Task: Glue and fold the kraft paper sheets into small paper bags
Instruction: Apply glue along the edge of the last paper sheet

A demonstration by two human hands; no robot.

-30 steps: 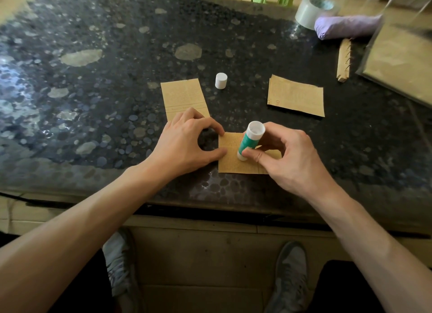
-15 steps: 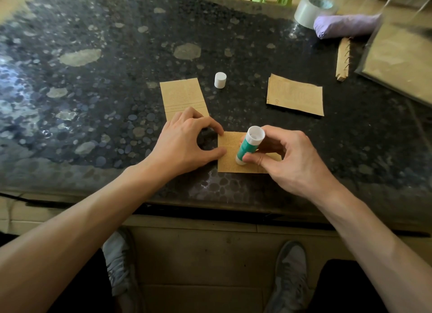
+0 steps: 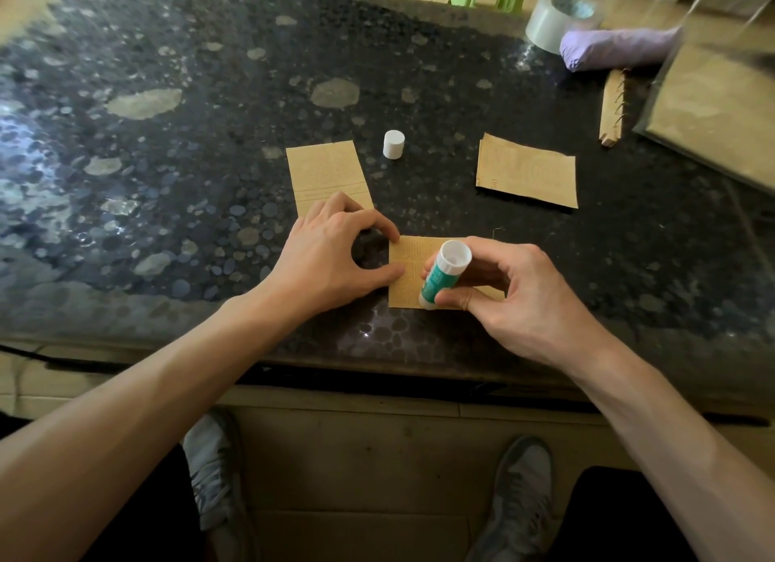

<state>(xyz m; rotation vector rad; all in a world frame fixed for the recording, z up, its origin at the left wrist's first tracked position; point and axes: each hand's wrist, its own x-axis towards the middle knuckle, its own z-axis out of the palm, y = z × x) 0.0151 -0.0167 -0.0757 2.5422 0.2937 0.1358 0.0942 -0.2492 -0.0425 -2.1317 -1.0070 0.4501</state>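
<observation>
A: Left hand (image 3: 331, 259) first. State?

B: Not gripping anything. Fingers (image 3: 373, 221) are arched. Index tip and thumb tip press down on the left edge of the kraft sheet (image 3: 409, 268), pinning it flat to the table (image 3: 167, 163).

A: Right hand (image 3: 524, 301)?

B: Curled round the glue stick (image 3: 442, 274), thumb on the near side, the other fingers wrapped behind. Stick is tilted, with the white butt end up toward the camera and the green label showing. Its lower end sits on the sheet close to the near edge. Can't tell if glue is touching the paper; the tip is hidden.

A: Where's the sheet exactly?

B: Flat on the table, between the two hands. Left fingertips are on its left edge and the right hand covers its right part. It lies close to the table's near edge.

A: Rest, quick.

B: The white cap (image 3: 393, 144) stands upright beyond the left fingers, touching nothing. The second kraft piece (image 3: 325, 175) is just beyond the left fingers, its near end tucked under them. The third kraft piece (image 3: 526, 171) is beyond the right fingers, well apart from them and lying flat. Far beyond the right fingers are a tape roll (image 3: 557, 18), a purple bundle (image 3: 616, 49) up against it and a spiral-edged strip (image 3: 611, 108) nearer in. Two grey shoes (image 3: 520, 490) are on the floor, below the table edge.
</observation>
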